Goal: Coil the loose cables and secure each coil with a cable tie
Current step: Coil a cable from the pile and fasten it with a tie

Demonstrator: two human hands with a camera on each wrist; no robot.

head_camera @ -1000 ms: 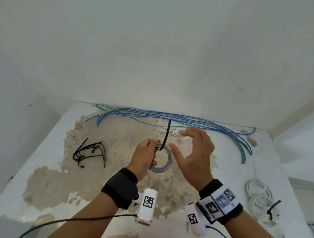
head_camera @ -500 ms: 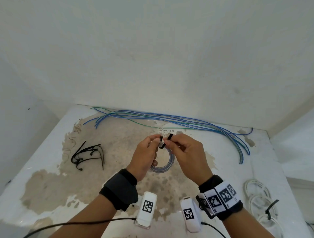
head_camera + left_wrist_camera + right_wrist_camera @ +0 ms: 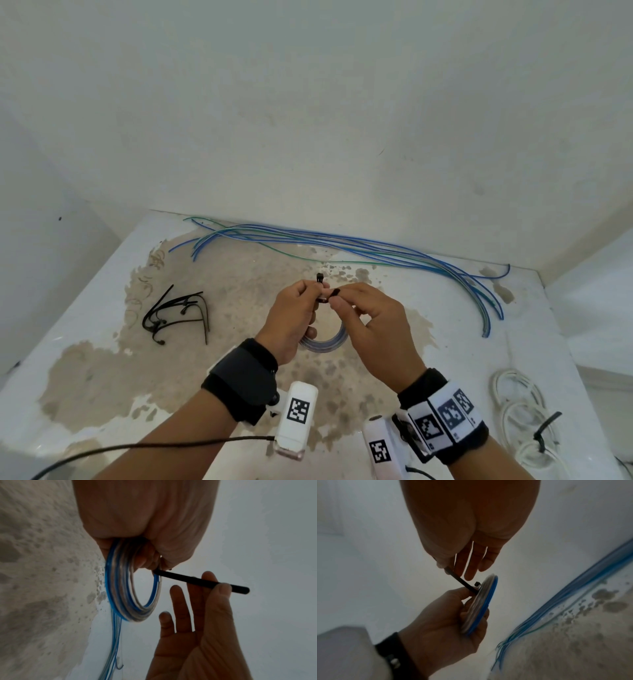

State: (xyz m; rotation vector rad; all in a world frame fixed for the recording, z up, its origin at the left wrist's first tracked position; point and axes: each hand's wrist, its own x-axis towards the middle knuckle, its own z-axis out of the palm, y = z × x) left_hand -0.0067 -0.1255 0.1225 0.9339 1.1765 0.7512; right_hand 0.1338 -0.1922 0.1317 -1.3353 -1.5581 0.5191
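Bare tabletop [image 3: 239, 342] between spare ties [image 3: 178, 313] and hands.

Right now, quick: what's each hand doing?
Left hand: closed, gripping the blue cable coil.
Right hand: thumb and forefinger pinching the black cable tie; other fingers straight.

On my head feed the light is soft, even daylight with no glare; the white wall [image 3: 308, 102] reads flat and slightly green-grey. Lines bow toward the frame edges, so the table [image 3: 85, 342] below the wall curves. Both wrist feeds are dimmer: the left hand [image 3: 145, 520] and right hand [image 3: 471, 520] fill the top as dark, underexposed masses against the bright wall, and the coil [image 3: 481, 604] beside them is smeared and soft.
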